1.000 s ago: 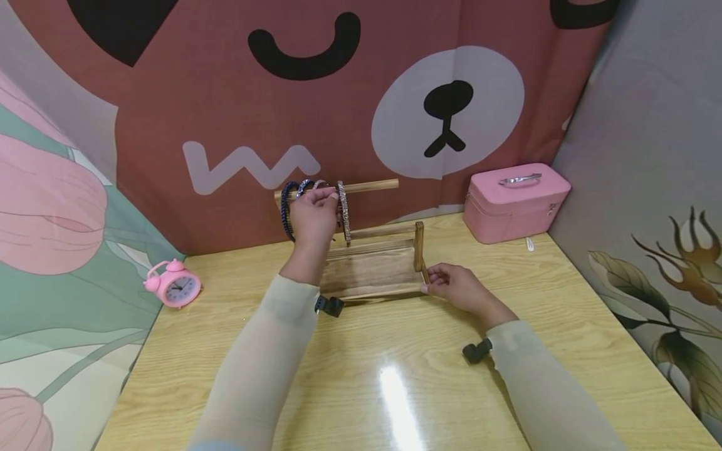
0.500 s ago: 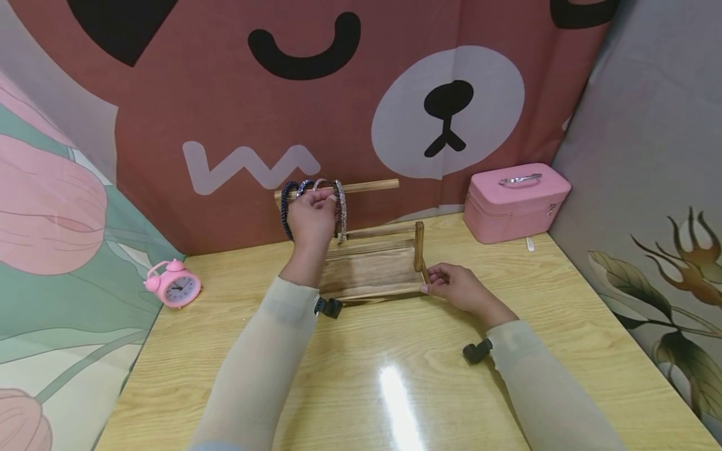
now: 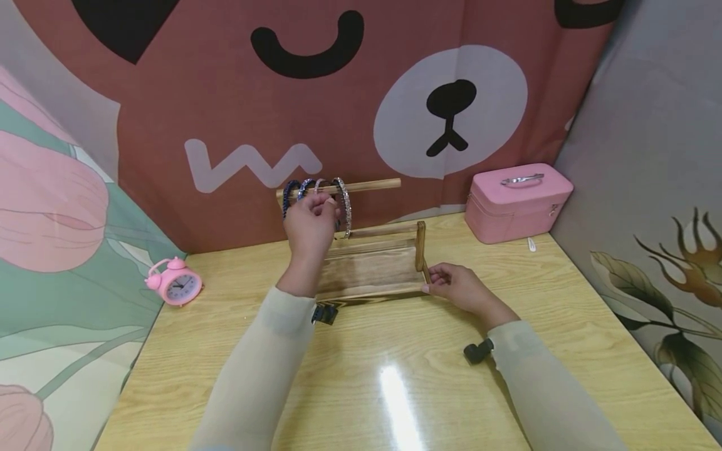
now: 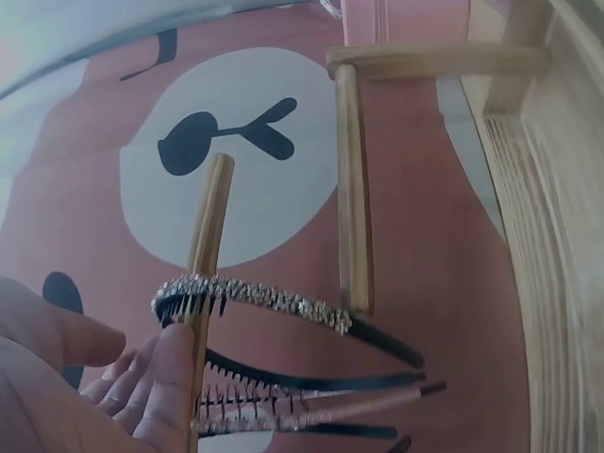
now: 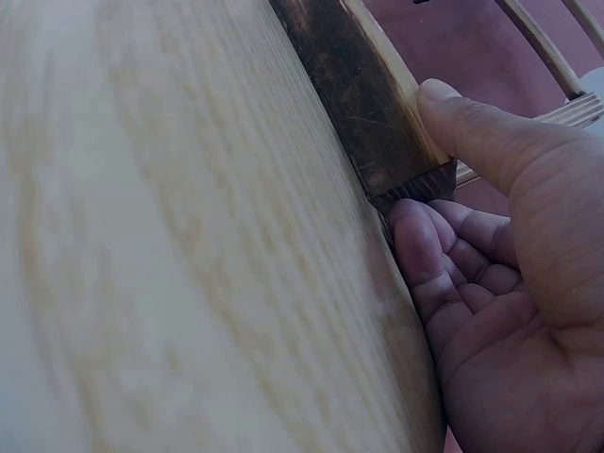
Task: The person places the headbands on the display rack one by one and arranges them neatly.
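A wooden headband stand (image 3: 372, 269) is on the table, with a horizontal rod (image 3: 378, 186) above its tray. On that rod hang several headbands: a sparkly silver one (image 3: 347, 210) furthest right, then a pink one (image 4: 283, 413) and dark blue ones (image 3: 288, 195) to the left. My left hand (image 3: 310, 227) is beside the rod, fingers close to the silver headband. In the left wrist view its thumb stands apart from the fingers, with nothing pinched between. My right hand (image 3: 459, 288) grips the stand's front right corner (image 5: 411, 179), thumb on top and fingers at the bottom edge.
A pink alarm clock (image 3: 179, 283) stands at the table's left. At the back right is a pink case (image 3: 516, 203) with a metal handle, and a small white hair clip (image 3: 531, 244) lies before it. Printed cloths hang behind and at both sides.
The silver headband shifted slightly left, then back right, and now hangs with a tilt. My left hand has moved slightly left and away from it. The right hand keeps its hold.
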`<move>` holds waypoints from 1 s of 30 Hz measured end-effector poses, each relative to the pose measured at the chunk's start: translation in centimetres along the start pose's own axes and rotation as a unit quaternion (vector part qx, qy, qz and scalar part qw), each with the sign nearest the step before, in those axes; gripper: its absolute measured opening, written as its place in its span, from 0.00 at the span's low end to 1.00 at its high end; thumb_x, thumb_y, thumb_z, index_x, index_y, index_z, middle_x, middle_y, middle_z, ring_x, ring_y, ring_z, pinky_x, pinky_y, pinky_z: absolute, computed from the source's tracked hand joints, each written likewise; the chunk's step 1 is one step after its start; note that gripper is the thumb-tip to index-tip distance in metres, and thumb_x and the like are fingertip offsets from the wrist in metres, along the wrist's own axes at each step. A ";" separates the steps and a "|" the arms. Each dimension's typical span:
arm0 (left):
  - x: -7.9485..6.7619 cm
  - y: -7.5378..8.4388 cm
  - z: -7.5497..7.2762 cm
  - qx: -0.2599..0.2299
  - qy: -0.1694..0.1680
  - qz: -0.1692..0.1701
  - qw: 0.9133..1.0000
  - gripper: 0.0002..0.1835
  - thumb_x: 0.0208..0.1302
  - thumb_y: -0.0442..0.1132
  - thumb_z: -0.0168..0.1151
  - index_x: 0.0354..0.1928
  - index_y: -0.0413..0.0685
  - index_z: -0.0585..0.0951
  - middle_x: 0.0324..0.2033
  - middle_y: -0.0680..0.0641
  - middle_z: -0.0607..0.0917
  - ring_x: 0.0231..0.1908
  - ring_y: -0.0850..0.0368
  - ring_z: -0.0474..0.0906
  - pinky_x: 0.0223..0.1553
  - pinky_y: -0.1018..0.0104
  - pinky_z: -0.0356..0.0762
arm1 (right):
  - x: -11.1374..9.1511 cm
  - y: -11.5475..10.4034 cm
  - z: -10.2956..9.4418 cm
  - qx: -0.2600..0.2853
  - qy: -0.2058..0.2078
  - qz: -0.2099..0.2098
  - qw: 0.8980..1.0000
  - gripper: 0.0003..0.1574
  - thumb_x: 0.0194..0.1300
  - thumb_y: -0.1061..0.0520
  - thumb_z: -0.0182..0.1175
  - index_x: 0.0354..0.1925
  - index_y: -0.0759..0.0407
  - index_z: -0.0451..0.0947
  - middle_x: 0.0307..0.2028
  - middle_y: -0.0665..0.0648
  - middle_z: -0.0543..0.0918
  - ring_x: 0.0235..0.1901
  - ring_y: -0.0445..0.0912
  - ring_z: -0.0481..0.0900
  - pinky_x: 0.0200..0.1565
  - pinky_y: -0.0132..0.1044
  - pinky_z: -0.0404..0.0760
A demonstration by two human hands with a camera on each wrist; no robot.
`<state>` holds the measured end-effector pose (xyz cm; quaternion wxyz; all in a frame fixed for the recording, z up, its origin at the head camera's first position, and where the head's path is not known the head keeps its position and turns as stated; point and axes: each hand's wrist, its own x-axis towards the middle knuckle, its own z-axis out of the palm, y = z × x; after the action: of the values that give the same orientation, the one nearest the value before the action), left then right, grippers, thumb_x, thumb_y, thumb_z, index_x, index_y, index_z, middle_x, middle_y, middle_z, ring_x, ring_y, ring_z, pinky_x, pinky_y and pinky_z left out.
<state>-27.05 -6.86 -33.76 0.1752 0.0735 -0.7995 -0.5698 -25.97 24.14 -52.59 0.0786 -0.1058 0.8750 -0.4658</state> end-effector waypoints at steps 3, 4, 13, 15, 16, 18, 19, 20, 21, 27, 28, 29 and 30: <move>-0.5 -0.4 -0.6 0.008 0.002 -0.002 1.000 0.12 0.79 0.42 0.66 0.52 0.41 0.91 0.41 0.44 0.95 0.42 0.53 0.94 0.32 0.74 0.86 | 0.1 0.1 -0.1 -0.002 0.000 -0.001 1.000 0.30 0.73 0.48 0.74 0.63 0.64 0.82 0.51 0.60 0.88 0.51 0.51 0.85 0.56 0.45 0.85; -0.8 -0.6 -0.8 0.005 0.001 -0.003 1.000 0.12 0.79 0.42 0.65 0.52 0.41 0.91 0.42 0.44 0.95 0.42 0.53 0.94 0.33 0.74 0.87 | 0.1 0.1 -0.1 -0.002 0.000 0.000 1.000 0.30 0.73 0.48 0.74 0.63 0.64 0.82 0.51 0.60 0.88 0.51 0.51 0.85 0.56 0.45 0.85; -3.4 -3.5 -3.9 0.038 0.018 0.027 0.999 0.17 0.82 0.49 0.63 0.44 0.44 0.92 0.36 0.45 0.95 0.38 0.48 0.93 0.27 0.72 0.81 | -0.1 0.3 -0.3 -0.005 -0.002 0.001 1.000 0.33 0.73 0.45 0.74 0.65 0.64 0.81 0.53 0.60 0.87 0.52 0.51 0.84 0.56 0.45 0.85; -3.7 -4.6 -4.8 0.052 0.028 0.028 0.998 0.19 0.82 0.50 0.62 0.43 0.42 0.92 0.34 0.44 0.95 0.35 0.49 0.93 0.27 0.72 0.81 | -0.1 0.4 -0.3 -0.006 -0.003 0.001 1.000 0.34 0.73 0.45 0.74 0.66 0.64 0.81 0.53 0.60 0.87 0.52 0.51 0.84 0.56 0.45 0.85; -3.8 -5.2 -5.2 0.059 0.033 0.026 0.997 0.20 0.82 0.50 0.62 0.42 0.42 0.92 0.34 0.44 0.94 0.34 0.51 0.92 0.27 0.73 0.80 | -0.2 0.4 -0.4 -0.006 -0.003 0.001 1.000 0.34 0.73 0.44 0.74 0.66 0.64 0.81 0.53 0.60 0.87 0.53 0.51 0.84 0.56 0.45 0.85; -4.0 -6.3 -6.1 0.074 0.039 0.024 0.996 0.20 0.82 0.50 0.61 0.41 0.41 0.92 0.33 0.44 0.94 0.31 0.56 0.90 0.27 0.73 0.79 | -0.2 0.5 -0.4 -0.005 -0.003 0.004 1.000 0.35 0.73 0.44 0.74 0.66 0.65 0.80 0.53 0.60 0.87 0.53 0.52 0.84 0.56 0.45 0.85; -4.1 -6.9 -6.5 0.085 0.042 0.024 0.995 0.20 0.82 0.50 0.61 0.41 0.42 0.92 0.33 0.44 0.94 0.30 0.59 0.89 0.27 0.73 0.79 | -0.2 0.5 -0.4 -0.005 -0.003 0.005 1.000 0.35 0.73 0.44 0.74 0.66 0.64 0.80 0.53 0.60 0.87 0.53 0.52 0.84 0.56 0.45 0.85; -4.2 -7.5 -7.0 0.098 0.045 0.023 0.994 0.20 0.82 0.50 0.61 0.41 0.43 0.92 0.33 0.44 0.94 0.29 0.62 0.88 0.27 0.73 0.79 | -0.2 0.6 -0.4 -0.005 -0.003 0.005 1.000 0.35 0.73 0.44 0.74 0.67 0.65 0.80 0.53 0.60 0.87 0.54 0.52 0.84 0.57 0.45 0.85; -4.3 -8.0 -7.4 0.108 0.048 0.022 0.993 0.20 0.83 0.51 0.60 0.41 0.43 0.92 0.33 0.44 0.94 0.29 0.63 0.87 0.27 0.72 0.78 | -0.2 0.6 -0.4 -0.004 -0.003 0.005 1.000 0.35 0.73 0.44 0.74 0.67 0.65 0.80 0.54 0.61 0.87 0.54 0.52 0.84 0.57 0.45 0.85; -4.4 -11.9 -9.9 0.185 0.051 0.028 0.981 0.21 0.83 0.53 0.60 0.45 0.44 0.91 0.37 0.41 0.93 0.33 0.48 0.88 0.33 0.60 0.82 | -0.3 0.8 -0.4 -0.003 -0.005 0.006 1.000 0.36 0.73 0.44 0.74 0.67 0.65 0.80 0.54 0.61 0.87 0.54 0.52 0.84 0.58 0.45 0.86; -4.2 -12.6 -10.2 0.195 0.046 0.031 0.979 0.21 0.83 0.54 0.60 0.47 0.43 0.90 0.38 0.40 0.93 0.36 0.45 0.88 0.36 0.56 0.84 | -0.3 0.9 -0.4 -0.005 -0.005 0.006 1.000 0.36 0.73 0.44 0.74 0.67 0.65 0.80 0.54 0.60 0.87 0.54 0.52 0.84 0.57 0.45 0.86; -4.1 -13.4 -10.6 0.204 0.039 0.031 0.978 0.22 0.83 0.54 0.59 0.49 0.42 0.89 0.41 0.39 0.93 0.39 0.43 0.89 0.40 0.53 0.86 | -0.3 0.9 -0.5 -0.007 -0.005 0.006 1.000 0.35 0.73 0.44 0.74 0.67 0.65 0.80 0.53 0.60 0.87 0.54 0.52 0.84 0.57 0.46 0.86; -3.9 -14.1 -10.9 0.208 0.031 0.031 0.977 0.23 0.83 0.55 0.59 0.52 0.40 0.88 0.43 0.38 0.92 0.42 0.41 0.89 0.44 0.49 0.87 | -0.3 1.0 -0.5 -0.009 -0.004 0.006 1.000 0.35 0.73 0.44 0.74 0.67 0.64 0.80 0.53 0.60 0.87 0.54 0.52 0.84 0.57 0.46 0.86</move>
<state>-20.63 -20.07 -44.57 0.1982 0.1015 -0.8965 -0.3830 -25.88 25.16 -53.11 0.0836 -0.1033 0.8796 -0.4567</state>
